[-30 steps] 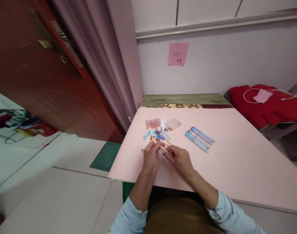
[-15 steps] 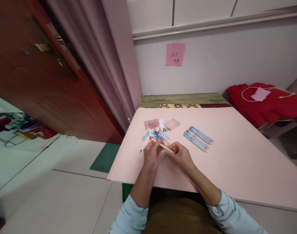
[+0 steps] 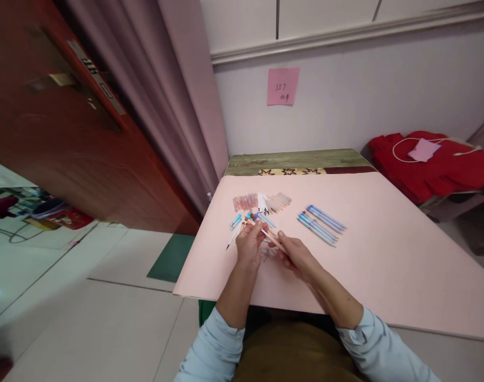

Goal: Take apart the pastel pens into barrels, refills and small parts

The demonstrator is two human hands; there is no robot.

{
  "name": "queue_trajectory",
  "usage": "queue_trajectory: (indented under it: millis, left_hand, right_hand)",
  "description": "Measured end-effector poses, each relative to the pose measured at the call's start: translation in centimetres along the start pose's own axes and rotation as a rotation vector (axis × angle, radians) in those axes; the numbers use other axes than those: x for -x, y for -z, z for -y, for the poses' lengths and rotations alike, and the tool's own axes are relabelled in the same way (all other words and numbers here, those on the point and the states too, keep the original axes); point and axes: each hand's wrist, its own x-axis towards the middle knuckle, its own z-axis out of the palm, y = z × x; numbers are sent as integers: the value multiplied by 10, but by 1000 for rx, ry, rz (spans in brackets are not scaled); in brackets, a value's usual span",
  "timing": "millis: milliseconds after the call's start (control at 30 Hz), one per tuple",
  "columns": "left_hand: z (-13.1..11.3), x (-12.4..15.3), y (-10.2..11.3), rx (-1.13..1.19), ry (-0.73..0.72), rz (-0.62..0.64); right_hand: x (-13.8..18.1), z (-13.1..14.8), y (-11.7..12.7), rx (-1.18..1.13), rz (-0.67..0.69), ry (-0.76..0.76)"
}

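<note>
A slim, pale peach pen [image 3: 274,240] slants between my two hands above the front of the table. Its upper-left end is in the closed fingers of my left hand [image 3: 248,247], close to a few brown and blue pen parts [image 3: 253,216]. My right hand [image 3: 299,255] grips the lower-right end, thumb on top. Just beyond my left hand lie light-blue pen pieces [image 3: 236,221] and a white refill [image 3: 232,238] with a dark tip. Some small clear pieces [image 3: 269,251] lie under my hands, partly hidden.
Behind the loose parts are a row of pinkish pieces [image 3: 245,202], white refills [image 3: 262,202] and a fan of translucent pieces [image 3: 279,202]. Several blue pens [image 3: 322,225] lie in rows at right. Red cloth [image 3: 444,170] is heaped beyond the pink-covered table [image 3: 369,265].
My right hand has moved slightly down and closed further around its end of the pen. My left hand keeps its grip. The view has shifted a little.
</note>
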Motion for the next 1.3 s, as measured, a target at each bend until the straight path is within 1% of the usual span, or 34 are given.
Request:
queue_trajectory:
  millis: [67, 133, 233, 333, 400, 500, 633, 733, 833, 1000, 1100, 1200, 1300]
  left_hand:
    - [0, -3, -1, -7, 10, -3]
    - [0, -7, 1, -17, 1, -17]
    - [0, -15, 7, -83, -42, -52]
    - [3, -21, 15, -199, -115, -61]
    - [5, -24, 21, -290, -202, -19]
    - [8, -25, 27, -457, -346, 64]
    - [7, -26, 32, -615, -458, 103]
    - [2, -26, 34, -643, -488, 101]
    - [-5, -22, 37, -697, -507, 76]
    - [-15, -13, 42, -967, -582, 46]
    - [-17, -11, 43, -1147, -577, 69]
    - [-15, -9, 43, -1287, -579, 63]
    - [-13, -5, 45, -1406, -584, 26]
  right_hand:
    - [-2, -2, 2, 28, -4, -5]
    - [-4, -3, 6, 126, -63, 67]
    - [-6, -1, 14, 431, -182, 183]
    - [-6, 4, 18, 732, -297, 236]
    - [-6, 9, 18, 862, -341, 254]
    - [-7, 18, 14, 1012, -373, 293]
    - [-8, 28, 10, 1156, -425, 399]
    - [-6, 34, 12, 1196, -442, 439]
    - [1, 41, 19, 1193, -446, 407]
    - [20, 56, 41, 1088, -479, 343]
    - [27, 63, 51, 976, -490, 324]
    - [26, 62, 52, 880, -477, 320]
    - [15, 51, 41, 860, -415, 321]
